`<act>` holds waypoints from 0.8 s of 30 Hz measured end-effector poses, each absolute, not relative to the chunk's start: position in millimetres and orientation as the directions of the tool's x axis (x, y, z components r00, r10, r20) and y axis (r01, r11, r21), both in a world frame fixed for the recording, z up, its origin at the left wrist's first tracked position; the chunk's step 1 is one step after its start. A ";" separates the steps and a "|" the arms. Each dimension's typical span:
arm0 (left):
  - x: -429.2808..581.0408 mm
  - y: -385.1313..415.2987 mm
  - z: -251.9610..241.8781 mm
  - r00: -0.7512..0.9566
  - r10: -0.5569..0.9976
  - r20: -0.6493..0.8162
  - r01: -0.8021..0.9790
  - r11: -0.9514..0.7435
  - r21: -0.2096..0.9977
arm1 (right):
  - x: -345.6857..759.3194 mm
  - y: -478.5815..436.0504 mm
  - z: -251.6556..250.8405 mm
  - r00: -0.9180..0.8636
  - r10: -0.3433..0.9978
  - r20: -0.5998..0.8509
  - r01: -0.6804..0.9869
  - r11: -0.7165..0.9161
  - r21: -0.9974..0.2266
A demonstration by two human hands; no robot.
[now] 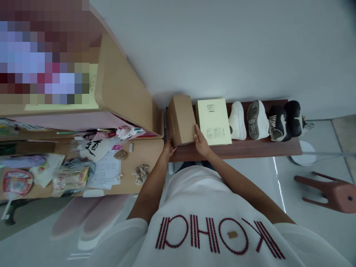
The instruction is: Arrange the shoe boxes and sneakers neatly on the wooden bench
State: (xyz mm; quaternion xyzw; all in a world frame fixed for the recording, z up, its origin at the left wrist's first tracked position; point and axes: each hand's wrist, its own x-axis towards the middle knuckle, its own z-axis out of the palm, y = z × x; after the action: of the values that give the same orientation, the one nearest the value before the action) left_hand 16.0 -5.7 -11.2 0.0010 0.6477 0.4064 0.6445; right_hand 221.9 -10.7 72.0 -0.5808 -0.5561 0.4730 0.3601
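My left hand [169,148] and right hand [200,141] spread around the near corners of the stiff, probably light brown cardboard box [180,119], a sound place to hold

Bright, diffuse light fills the view, leaving a soft shadow on the wall [222,55] beside the cardboard box [181,119]. A thin glare streak crosses the glossy floor [279,184] at right; edges bow from wide-angle distortion; a pixelated block [44,52] covers the upper left.

Your white T-shirt [194,193] bore red stitched capitals, upside down from your view, starting "KOH"; the labels [214,107] on the pale yellow box [201,124] were too small to read.
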 end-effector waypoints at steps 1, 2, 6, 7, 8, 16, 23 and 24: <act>16.0 -7.6 -10.9 -0.173 0.525 -0.833 -0.533 0.661 0.527 | 226.4 -10.6 72.1 -0.041 0.991 -0.127 0.323 -0.107 -0.940; 14.7 -10.3 -9.1 -0.176 0.528 -0.831 -0.544 0.651 0.530 | 229.6 -10.4 72.2 -0.020 0.994 -0.112 0.337 -0.099 -0.936; -1.9 -24.3 8.0 -0.135 0.602 -0.787 -0.623 0.566 0.540 | 231.3 -10.0 72.6 0.042 0.995 -0.089 0.359 -0.099 -0.928; -7.6 -27.2 13.4 -0.136 0.614 -0.777 -0.637 0.547 0.543 | 229.9 -10.2 73.0 0.059 0.993 -0.103 0.363 -0.117 -0.925; -13.0 -29.3 18.8 -0.146 0.625 -0.767 -0.645 0.527 0.553 | 228.2 -10.4 73.7 0.076 0.989 -0.126 0.367 -0.146 -0.919; -28.6 -23.3 45.3 -0.261 0.665 -0.700 -0.612 0.447 0.652 | 217.0 -6.1 85.6 0.056 0.931 -0.360 0.353 -0.356 -0.866; -18.2 -14.7 42.4 -0.331 0.651 -0.683 -0.518 0.480 0.708 | 208.3 0.2 69.4 0.086 0.881 -0.464 0.350 -0.463 -0.814; -17.1 -14.3 41.3 -0.334 0.658 -0.675 -0.505 0.480 0.717 | 207.4 0.5 64.9 0.096 0.876 -0.474 0.351 -0.475 -0.807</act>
State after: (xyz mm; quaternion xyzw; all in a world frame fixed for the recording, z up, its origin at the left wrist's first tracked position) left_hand -17.1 -14.3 41.3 0.0595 0.6408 0.5064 0.5740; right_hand 207.4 0.5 64.9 -0.6935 -0.4422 0.5064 0.2588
